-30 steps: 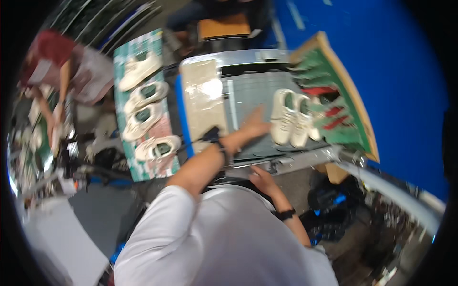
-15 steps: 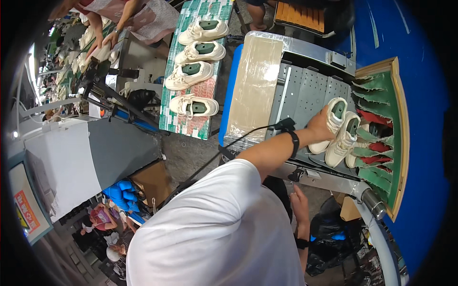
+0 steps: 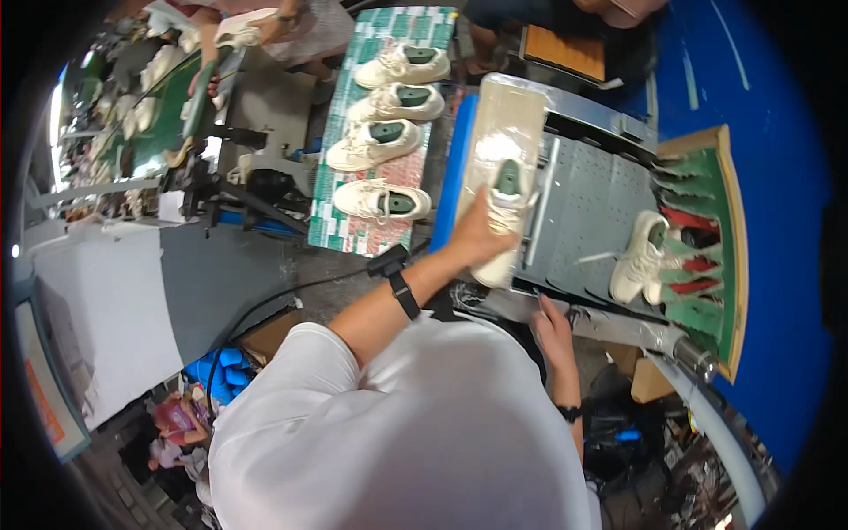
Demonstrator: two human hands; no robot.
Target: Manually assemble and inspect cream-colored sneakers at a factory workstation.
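Observation:
A cream lace-up sneaker with a green insole is gripped around its side by my left hand. It is over the wrapped tan end panel of the conveyor, toe toward me. My right hand is low beside the conveyor's near edge, fingers curled together; a thin dark tip seems to show at them, too small to name. Another cream sneaker rests at the conveyor's right end by the fringed opening, partly covering one more behind it.
Several matching sneakers stand in a column on a green-and-white taped board left of the conveyor. Green torn flaps hang in a wooden-framed opening in a blue wall. A black cable trails from my left wrist. Other people work at the far side.
My left hand has carried one sneaker leftward from the pair by the fringed opening to the tan panel. The right hand has risen slightly toward the conveyor edge. The view has shifted a little.

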